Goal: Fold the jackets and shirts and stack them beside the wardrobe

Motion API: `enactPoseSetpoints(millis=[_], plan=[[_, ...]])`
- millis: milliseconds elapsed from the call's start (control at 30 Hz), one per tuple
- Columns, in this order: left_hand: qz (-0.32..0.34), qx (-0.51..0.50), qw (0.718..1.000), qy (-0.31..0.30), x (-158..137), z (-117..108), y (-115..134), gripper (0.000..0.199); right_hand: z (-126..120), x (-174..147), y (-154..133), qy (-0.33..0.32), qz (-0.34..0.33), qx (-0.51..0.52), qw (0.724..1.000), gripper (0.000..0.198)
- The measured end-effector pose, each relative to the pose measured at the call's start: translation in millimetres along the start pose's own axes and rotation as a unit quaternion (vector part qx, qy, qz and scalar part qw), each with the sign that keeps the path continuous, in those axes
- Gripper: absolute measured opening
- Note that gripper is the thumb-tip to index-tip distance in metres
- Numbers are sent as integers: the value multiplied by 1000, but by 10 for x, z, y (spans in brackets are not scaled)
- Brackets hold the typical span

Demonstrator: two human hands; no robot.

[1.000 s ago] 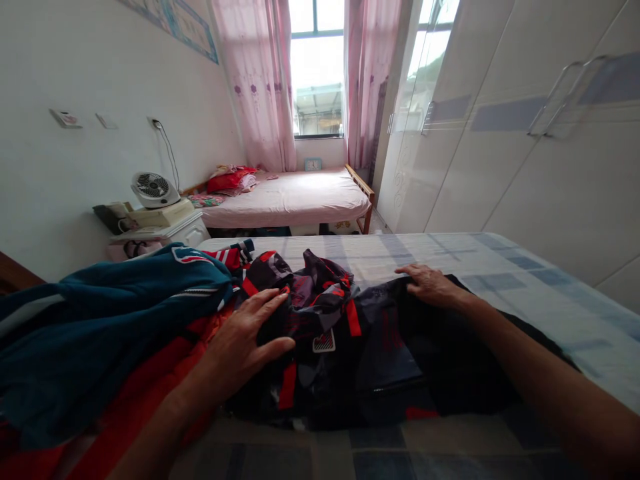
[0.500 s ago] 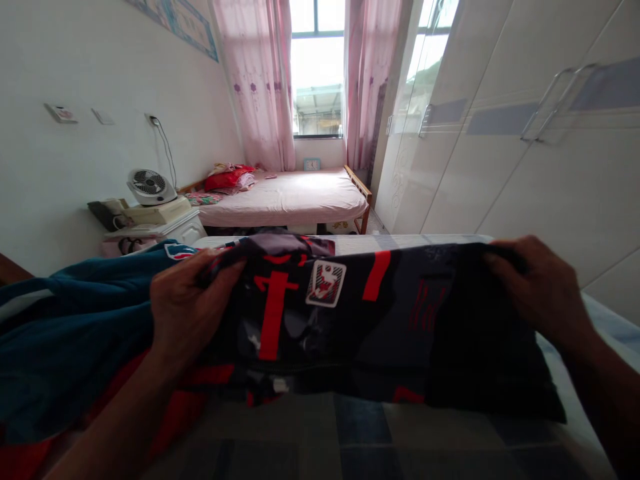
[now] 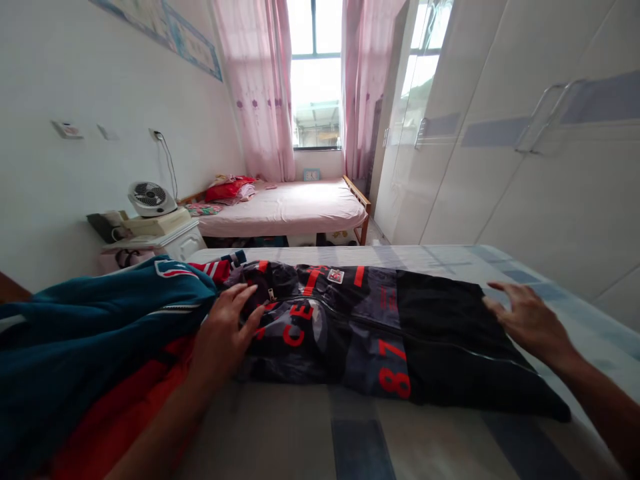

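A black and grey zip jacket (image 3: 370, 320) with red lettering and a small badge lies lengthwise across the bed in front of me. Its zip runs along the length. My left hand (image 3: 227, 323) rests at the collar end, fingers spread, touching or just over the fabric. Beyond the hem end, my right hand (image 3: 530, 317) is open, its fingertips near the jacket's far corner and holding nothing. To the left, a teal garment (image 3: 110, 307) with a white-edged patch is heaped over a red-orange garment (image 3: 135, 400), partly behind my left forearm.
The checked bedsheet (image 3: 360, 433) spreads under the clothes. Further off stand a second bed (image 3: 295, 207) with pink bedding and a bedside cabinet (image 3: 180, 240) carrying a small fan (image 3: 153, 198). A white wardrobe (image 3: 525, 193) lines the right side, close past the bed's edge.
The jacket, held up and stretched between both hands before, now lies flat on the bed with its zip side showing. Both hands have let go; the view has tilted slightly.
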State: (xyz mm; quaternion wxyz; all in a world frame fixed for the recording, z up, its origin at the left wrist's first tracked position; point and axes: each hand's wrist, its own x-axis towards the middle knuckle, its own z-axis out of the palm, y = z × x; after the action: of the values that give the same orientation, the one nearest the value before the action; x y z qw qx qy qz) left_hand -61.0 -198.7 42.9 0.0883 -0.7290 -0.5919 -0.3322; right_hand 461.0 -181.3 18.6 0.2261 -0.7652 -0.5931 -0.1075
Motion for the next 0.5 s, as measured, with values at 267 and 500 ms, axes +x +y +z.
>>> enactPoseSetpoints(millis=[267, 500], plan=[[-79, -9, 991, -107, -903, -93, -115, 77, 52, -640, 733, -137, 225, 68, 962, 37], [-88, -183, 972, -120, -508, 104, 138, 45, 16, -574, 145, -128, 193, 211, 950, 37]])
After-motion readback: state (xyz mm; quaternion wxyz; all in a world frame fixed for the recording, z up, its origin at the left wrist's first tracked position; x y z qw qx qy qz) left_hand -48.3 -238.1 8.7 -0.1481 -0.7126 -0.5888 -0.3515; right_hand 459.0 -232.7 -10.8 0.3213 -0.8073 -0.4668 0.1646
